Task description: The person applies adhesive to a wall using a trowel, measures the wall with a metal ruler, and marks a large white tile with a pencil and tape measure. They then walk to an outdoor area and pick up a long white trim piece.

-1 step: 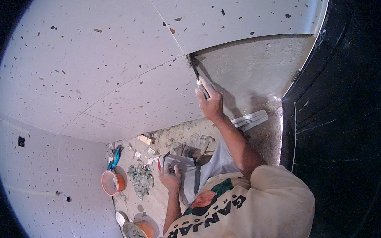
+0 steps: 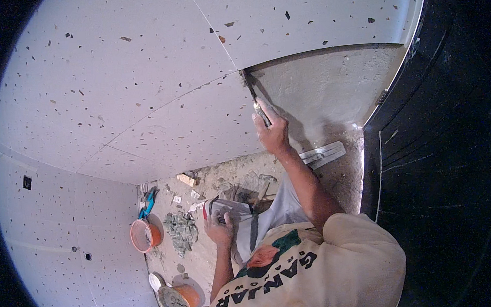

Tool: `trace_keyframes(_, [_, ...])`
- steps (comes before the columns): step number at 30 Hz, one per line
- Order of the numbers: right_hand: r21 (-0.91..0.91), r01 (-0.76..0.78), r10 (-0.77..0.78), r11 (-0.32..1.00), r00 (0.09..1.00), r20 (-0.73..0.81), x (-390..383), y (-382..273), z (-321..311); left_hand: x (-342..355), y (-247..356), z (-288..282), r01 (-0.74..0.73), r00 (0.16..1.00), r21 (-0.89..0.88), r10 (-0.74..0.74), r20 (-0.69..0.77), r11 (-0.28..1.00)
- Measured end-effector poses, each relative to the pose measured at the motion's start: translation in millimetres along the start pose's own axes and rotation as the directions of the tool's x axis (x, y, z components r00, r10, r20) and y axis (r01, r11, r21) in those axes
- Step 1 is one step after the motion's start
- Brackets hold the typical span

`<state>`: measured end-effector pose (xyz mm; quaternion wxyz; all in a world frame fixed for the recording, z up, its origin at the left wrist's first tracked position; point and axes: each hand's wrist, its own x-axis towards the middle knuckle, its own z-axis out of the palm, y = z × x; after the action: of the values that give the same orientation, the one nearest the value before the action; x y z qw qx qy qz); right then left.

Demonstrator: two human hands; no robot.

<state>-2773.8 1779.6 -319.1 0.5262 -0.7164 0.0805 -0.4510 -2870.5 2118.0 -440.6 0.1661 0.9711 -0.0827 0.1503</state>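
My right hand (image 2: 273,132) is closed round the handle of a narrow trowel (image 2: 251,88). Its dark blade reaches up to the corner where speckled white wall tiles (image 2: 200,109) meet a bare grey patch of wall (image 2: 321,86). The blade tip touches the tile edge there. Lower down, my left hand (image 2: 219,230) rests on my knee in grey trousers (image 2: 277,209), fingers apart, and no held thing shows in it. Beside my right forearm a flat metal float or trowel (image 2: 324,153) lies on the floor.
An orange bucket (image 2: 157,235) stands by the left wall, and another with grey mortar (image 2: 175,302) is nearer. Between them and me lies a grey crumpled cloth or heap (image 2: 181,231). A hammer-like tool (image 2: 263,188) and small tile scraps (image 2: 187,179) lie ahead. A dark panel (image 2: 435,174) borders the right.
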Motion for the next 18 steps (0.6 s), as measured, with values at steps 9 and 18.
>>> trace_keyframes(9, [0.005, 0.031, -0.031, 1.0, 0.97, 0.24, 26.2, 1.0, -43.3, -0.2, 1.2, -1.4, -0.005, 1.0, 0.004, 0.005, 0.006, 1.0])
trace_keyframes(18, [0.045, -0.148, 0.136, 0.988, 0.97, 0.201, 9.0, 12.3, -65.9, 6.6, 16.2, -1.5, -0.011, 0.999, 0.021, 0.011, 0.032, 1.0])
